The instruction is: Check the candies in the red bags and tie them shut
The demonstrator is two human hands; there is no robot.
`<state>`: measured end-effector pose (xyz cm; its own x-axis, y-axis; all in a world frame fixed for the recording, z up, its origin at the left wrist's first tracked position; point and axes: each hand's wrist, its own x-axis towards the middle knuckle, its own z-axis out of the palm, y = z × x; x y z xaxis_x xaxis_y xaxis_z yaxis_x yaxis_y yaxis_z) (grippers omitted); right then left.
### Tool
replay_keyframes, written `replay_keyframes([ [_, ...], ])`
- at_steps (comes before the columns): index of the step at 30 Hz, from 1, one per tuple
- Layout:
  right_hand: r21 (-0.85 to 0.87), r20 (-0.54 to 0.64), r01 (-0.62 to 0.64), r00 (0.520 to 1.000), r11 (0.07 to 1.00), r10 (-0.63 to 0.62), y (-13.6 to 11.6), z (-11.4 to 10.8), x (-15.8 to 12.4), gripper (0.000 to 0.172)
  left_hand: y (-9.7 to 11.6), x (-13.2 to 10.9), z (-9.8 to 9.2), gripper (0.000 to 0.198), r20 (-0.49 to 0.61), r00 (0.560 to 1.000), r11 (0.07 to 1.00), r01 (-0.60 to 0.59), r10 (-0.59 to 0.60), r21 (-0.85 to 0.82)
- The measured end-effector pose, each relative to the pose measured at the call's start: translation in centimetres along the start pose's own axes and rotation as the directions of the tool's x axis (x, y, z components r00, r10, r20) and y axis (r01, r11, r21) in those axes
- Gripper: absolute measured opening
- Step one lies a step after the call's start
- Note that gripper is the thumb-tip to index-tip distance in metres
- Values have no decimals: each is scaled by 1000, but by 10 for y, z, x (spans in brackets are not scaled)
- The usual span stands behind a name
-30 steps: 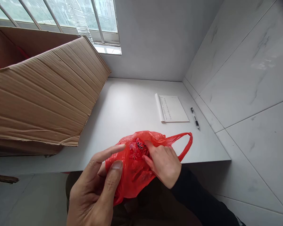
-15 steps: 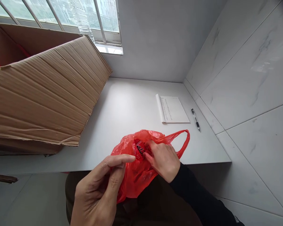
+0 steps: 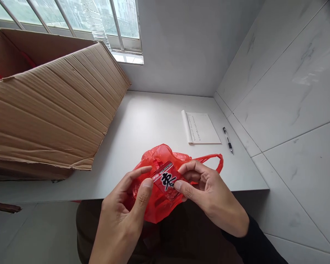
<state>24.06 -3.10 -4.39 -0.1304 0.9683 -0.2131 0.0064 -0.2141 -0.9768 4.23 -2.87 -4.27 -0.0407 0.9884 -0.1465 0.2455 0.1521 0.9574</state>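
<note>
I see the right hand [image 3: 210, 189] pinching a red packet [image 3: 167, 181] over a red plastic bag [image 3: 159, 211], with the left hand [image 3: 126, 212] near its other edge. On the white table [image 3: 151, 121] I make out a notepad [image 3: 205, 128] beside a pen [image 3: 228, 140], with a cardboard box [image 3: 52, 113] at left.

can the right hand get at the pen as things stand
Probably yes: the pen lies uncovered on the tabletop, with only the red plastic bag's loop handle near the way; the right hand, though, is pinching a red packet.

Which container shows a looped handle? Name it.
The red plastic bag: its handle loops out on the right, whereas the cardboard box shows none.
</note>
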Motion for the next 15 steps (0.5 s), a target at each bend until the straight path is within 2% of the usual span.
replay_keyframes([
  [3, 143, 68, -34, 997, 989, 25, 1, 2, -1, 29, -1, 3, 2, 35, 59, 998, 999, -9, 11, -31],
  [7, 261, 183, -90, 982, 961, 42, 0, 2, 0, 37, -3, 4, 1, 37, 65, 998, 995, 6, 1, -100],
  [11, 136, 213, -126, 973, 983, 95, 2, 2, 1, 44, -4, 5, 1, 37, 82, 997, 994, 25, -17, -105],
  [15, 99, 236, -100, 969, 990, 74, 7, 5, 1, 33, -4, 5, 2, 38, 101, 995, 994, 23, -13, -104],
])
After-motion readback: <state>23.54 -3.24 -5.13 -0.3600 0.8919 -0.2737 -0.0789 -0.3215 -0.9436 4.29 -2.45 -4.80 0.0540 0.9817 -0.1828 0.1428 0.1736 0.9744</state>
